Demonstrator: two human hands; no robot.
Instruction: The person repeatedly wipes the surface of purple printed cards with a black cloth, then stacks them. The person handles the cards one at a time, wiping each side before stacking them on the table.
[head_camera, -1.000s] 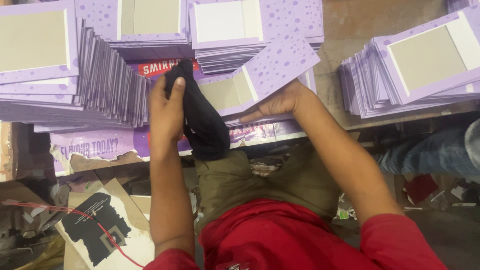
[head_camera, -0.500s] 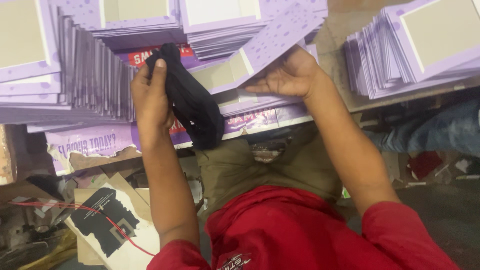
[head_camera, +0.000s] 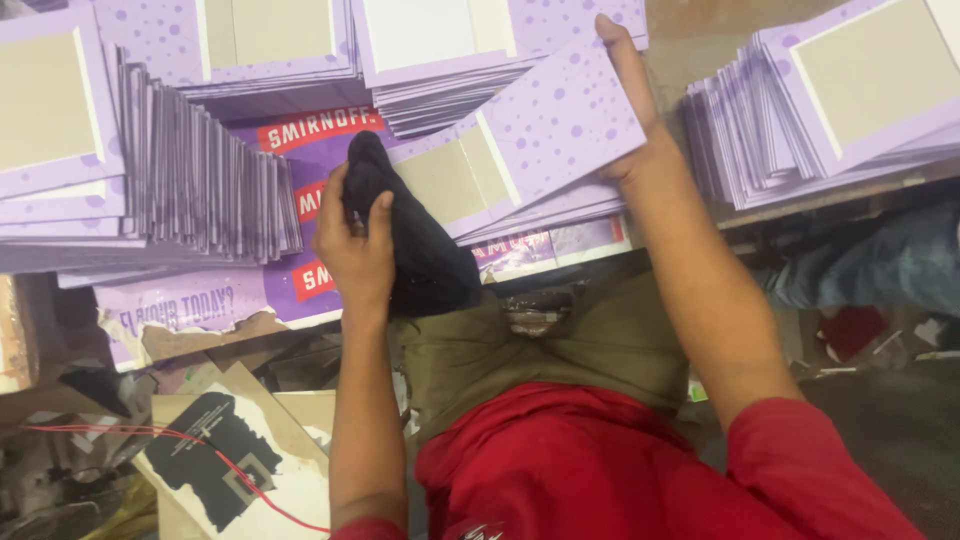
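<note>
- Left hand (head_camera: 355, 245) at centre left of the frame, fingers closed tight around a bunched black cloth (head_camera: 415, 240); cloth hanging down toward the lap, its top end just beside the tilted card, seemingly kept ready for wiping.
- Right hand (head_camera: 625, 110) at upper centre right, fingers stretched flat along the right edge of a purple dotted card (head_camera: 545, 135); looks pinned there to steady the card at a slant, though a closed grip cannot be told.
- Card lying uppermost on a short stack at frame centre, grey panel toward the cloth.
- More purple card stacks all round: fanned on edge at left (head_camera: 190, 180), flat piles along the top (head_camera: 440, 45), another leaning pile at upper right (head_camera: 830, 110); crowding the surface and leaving little bare room.
- Printed purple sheet (head_camera: 200, 300) under the piles, torn at its lower left edge.
- Cardboard scraps (head_camera: 240, 460) and a red wire (head_camera: 250, 475) at lower left, well apart from both hands.
</note>
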